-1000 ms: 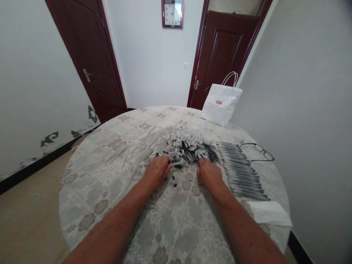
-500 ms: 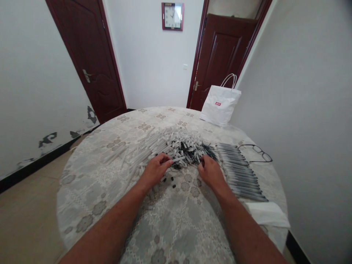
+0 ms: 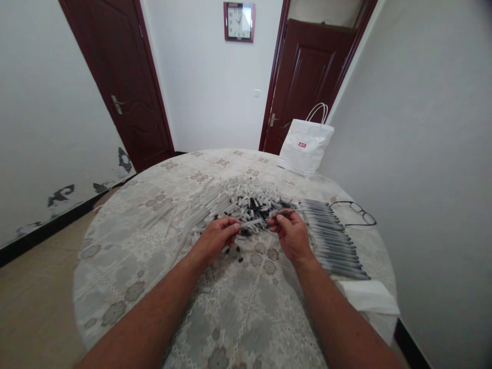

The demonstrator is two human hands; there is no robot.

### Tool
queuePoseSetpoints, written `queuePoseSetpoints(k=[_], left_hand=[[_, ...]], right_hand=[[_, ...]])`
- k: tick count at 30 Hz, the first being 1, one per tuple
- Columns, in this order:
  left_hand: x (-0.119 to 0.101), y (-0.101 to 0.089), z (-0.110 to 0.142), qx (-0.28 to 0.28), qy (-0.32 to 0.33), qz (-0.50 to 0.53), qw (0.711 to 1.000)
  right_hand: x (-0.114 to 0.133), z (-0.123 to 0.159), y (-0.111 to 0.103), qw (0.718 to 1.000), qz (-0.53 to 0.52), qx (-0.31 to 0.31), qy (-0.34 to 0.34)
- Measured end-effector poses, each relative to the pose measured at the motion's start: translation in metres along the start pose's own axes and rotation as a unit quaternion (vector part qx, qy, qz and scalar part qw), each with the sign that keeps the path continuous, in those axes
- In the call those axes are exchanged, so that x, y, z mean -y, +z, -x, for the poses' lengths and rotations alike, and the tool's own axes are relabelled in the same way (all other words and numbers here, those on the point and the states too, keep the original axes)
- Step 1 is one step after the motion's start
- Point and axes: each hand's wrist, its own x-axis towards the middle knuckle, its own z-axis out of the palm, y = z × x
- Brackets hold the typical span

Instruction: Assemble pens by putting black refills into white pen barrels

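Note:
My left hand (image 3: pixel 220 237) is closed on a whitish translucent pen barrel (image 3: pixel 251 223), which points to the right. Opposite it, my right hand (image 3: pixel 291 234) pinches a thin dark pen refill (image 3: pixel 285 212). The barrel's free end is close to the right fingertips; whether the two parts touch is too small to tell. Behind the hands lies a heap of small white pieces (image 3: pixel 257 190) mixed with black parts. Loose clear barrels (image 3: pixel 203 205) spread out to its left. A few small black plugs (image 3: pixel 240 259) lie near my left hand.
A row of grey, dark-tipped pens (image 3: pixel 334 243) lies right of my right hand. Beyond it are eyeglasses (image 3: pixel 362 212), with a folded white sheet (image 3: pixel 369 297) nearer me. A white paper bag (image 3: pixel 305 146) stands at the back of the round, cloth-covered table (image 3: pixel 126 246).
My right hand has lifted from the dark parts at the heap's edge and now shows a thin refill in its fingers. My left hand still holds the barrel.

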Motion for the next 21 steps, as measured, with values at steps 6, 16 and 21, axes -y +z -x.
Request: queuePoseSetpoints(k=[6, 16, 21], left_hand=[[-0.002, 0.002, 0.002, 0.006, -0.004, -0.012, 1.000], [-0.007, 0.004, 0.003, -0.019, -0.004, 0.132, 0.991], [-0.007, 0.007, 0.005, -0.035, 0.014, 0.194, 0.980]], right_hand=[[-0.009, 0.003, 0.002, 0.998, 0.049, 0.029, -0.004], [-0.019, 0.008, 0.005, 0.995, 0.039, 0.064, 0.061], [-0.014, 0.015, 0.008, 0.990, -0.012, 0.100, 0.100]])
